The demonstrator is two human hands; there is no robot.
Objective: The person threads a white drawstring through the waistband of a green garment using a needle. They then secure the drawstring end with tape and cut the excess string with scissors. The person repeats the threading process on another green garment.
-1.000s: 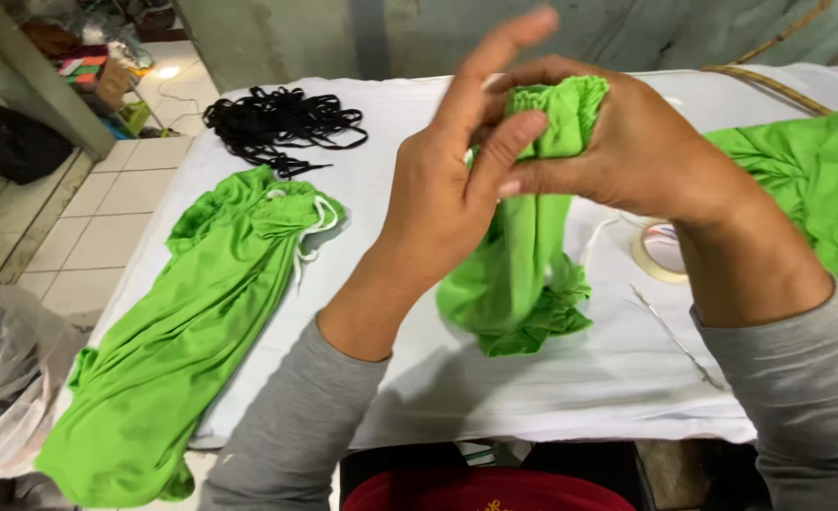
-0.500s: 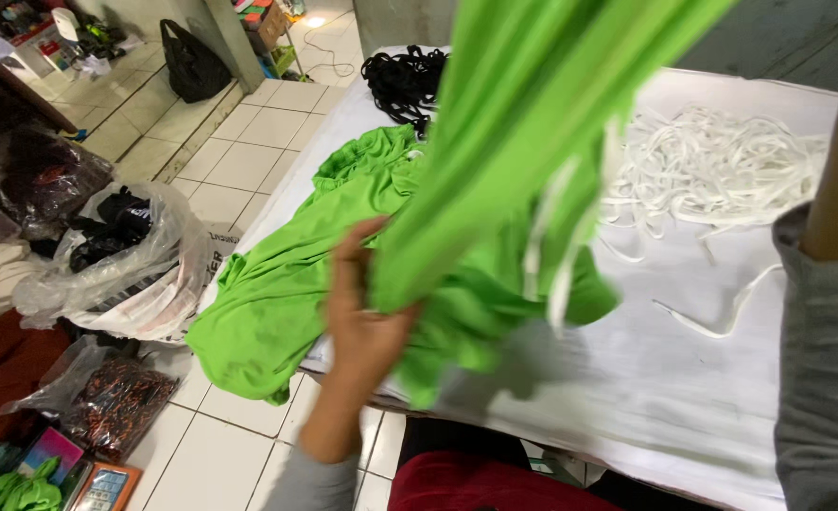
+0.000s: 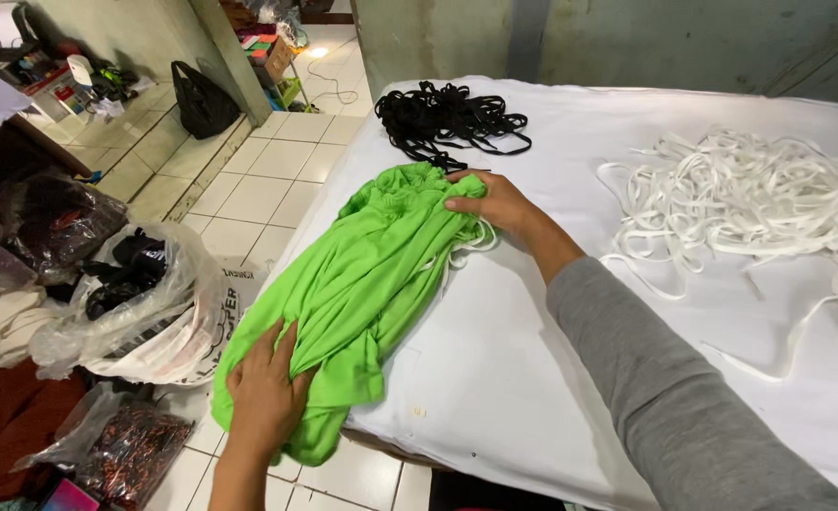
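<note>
My left hand (image 3: 266, 397) lies flat on the lower end of the green garments (image 3: 357, 284), pinning it at the table's edge, while my right hand (image 3: 495, 202) pinches the gathered waistband end, so the fabric stays stretched lengthwise between them. The white-covered table (image 3: 532, 378) carries the stack along its left side; I cannot count the layers. Beyond lie one heap of white elastic strips (image 3: 750, 199) and one smaller bundle of black cords (image 3: 447, 118).
</note>
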